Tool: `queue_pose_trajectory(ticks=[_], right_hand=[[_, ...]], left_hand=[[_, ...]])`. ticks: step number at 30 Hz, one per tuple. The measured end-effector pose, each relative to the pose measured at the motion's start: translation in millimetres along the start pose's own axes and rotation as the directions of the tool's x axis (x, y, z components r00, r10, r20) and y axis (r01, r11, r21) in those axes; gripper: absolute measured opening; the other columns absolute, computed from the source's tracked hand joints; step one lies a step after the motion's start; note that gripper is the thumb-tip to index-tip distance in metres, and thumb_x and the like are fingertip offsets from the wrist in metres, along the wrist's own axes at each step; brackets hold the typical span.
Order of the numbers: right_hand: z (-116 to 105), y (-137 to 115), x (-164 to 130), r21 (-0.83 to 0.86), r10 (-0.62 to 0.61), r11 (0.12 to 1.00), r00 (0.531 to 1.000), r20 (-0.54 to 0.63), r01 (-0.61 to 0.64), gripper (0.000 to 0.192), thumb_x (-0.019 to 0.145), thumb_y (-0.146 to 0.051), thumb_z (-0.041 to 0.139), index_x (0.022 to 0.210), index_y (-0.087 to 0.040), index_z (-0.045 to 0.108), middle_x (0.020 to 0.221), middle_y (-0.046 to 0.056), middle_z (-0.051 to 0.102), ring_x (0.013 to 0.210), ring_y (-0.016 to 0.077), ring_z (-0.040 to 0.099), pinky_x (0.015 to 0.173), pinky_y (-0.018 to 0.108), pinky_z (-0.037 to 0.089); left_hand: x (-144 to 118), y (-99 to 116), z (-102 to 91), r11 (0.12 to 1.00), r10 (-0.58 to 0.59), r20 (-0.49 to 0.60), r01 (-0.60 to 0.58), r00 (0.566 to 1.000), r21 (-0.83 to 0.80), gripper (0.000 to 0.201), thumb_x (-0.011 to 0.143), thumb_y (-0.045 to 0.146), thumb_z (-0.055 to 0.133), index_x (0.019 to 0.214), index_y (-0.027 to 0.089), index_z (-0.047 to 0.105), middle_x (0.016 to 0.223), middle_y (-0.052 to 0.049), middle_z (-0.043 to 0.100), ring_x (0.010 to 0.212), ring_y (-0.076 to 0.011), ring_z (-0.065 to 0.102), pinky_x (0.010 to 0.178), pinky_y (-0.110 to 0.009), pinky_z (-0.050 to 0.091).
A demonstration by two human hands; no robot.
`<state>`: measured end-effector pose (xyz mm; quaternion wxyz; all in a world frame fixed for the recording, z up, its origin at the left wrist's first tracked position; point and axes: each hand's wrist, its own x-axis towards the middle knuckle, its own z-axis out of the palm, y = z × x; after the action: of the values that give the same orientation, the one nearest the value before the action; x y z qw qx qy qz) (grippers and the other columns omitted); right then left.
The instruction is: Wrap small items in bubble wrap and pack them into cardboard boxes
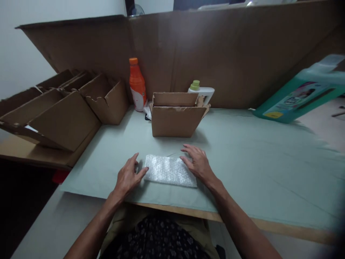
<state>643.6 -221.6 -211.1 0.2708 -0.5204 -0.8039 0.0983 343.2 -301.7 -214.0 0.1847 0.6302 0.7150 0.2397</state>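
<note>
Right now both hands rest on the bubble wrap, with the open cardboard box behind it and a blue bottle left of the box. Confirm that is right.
Not quite. The head view shows the bottle is orange, not blue. The left hand and right hand do rest on the bubble wrap, the box behind it.

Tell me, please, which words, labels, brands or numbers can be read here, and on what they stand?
None can be read.
Orange bottle: its white label is too blurred.
Teal package: its picture and yellow patch are too small and blurred.
Open cardboard box and bubble-wrap bundle: no print shows.
</note>
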Motion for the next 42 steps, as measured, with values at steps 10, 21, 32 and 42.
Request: queue_pose_trajectory(ticks=[10, 21, 32, 42], right_hand=[[-10, -8, -25, 0.005, 0.044, 0.999, 0.999, 0.010, -0.044, 0.013, 0.090, -0.027, 0.055, 0.082, -0.023, 0.065, 0.108, 0.010, 0.075, 0.103, 0.0292, 0.068, 0.091, 0.049, 0.048], [-86, -82, -55, 0.609, 0.072, 0.789, 0.974, -0.214, 0.076, 0.005, 0.093, -0.030, 0.069, 0.090, -0.025, 0.069, 0.084, 0.002, 0.074, 0.075, 0.0177, 0.071, 0.067, 0.031, 0.060], [-59, -23, 12, 0.473, 0.200, 0.880, 0.943, -0.268, -0.052, 0.020, 0.088, -0.042, 0.067, 0.087, -0.022, 0.065, 0.075, 0.001, 0.069, 0.067, 0.0162, 0.066, 0.065, 0.031, 0.057], [-15, 17, -3, 0.024, -0.002, 1.000, 0.994, -0.105, 0.005, 0.047, 0.096, -0.039, 0.054, 0.141, -0.024, 0.056, 0.148, 0.013, 0.056, 0.138, 0.0327, 0.051, 0.116, 0.057, 0.038]], left_hand=[[8, 5, 20.9, 0.981, 0.173, 0.007, -0.172, 0.985, -0.087, 0.043, 0.086, 0.034, 0.064, 0.125, 0.019, 0.064, 0.109, -0.010, 0.067, 0.104, -0.0271, 0.064, 0.096, -0.045, 0.052], [-16, 16, -27.8, 0.781, 0.324, 0.233, -0.120, 0.917, -0.613, 0.052, 0.075, 0.043, 0.073, 0.122, 0.019, 0.069, 0.134, -0.013, 0.067, 0.129, -0.0321, 0.059, 0.111, -0.046, 0.045], [9, 34, -2.6, 0.797, 0.136, 0.227, 0.030, 0.964, -0.603, 0.032, 0.080, 0.033, 0.065, 0.106, 0.014, 0.069, 0.072, 0.000, 0.064, 0.066, -0.0155, 0.061, 0.065, -0.028, 0.050], [12, 20, 25.3, 0.922, 0.385, -0.116, -0.388, 0.916, -0.001, 0.054, 0.092, 0.027, 0.057, 0.145, 0.020, 0.047, 0.153, -0.017, 0.047, 0.143, -0.0320, 0.042, 0.117, -0.052, 0.036]])
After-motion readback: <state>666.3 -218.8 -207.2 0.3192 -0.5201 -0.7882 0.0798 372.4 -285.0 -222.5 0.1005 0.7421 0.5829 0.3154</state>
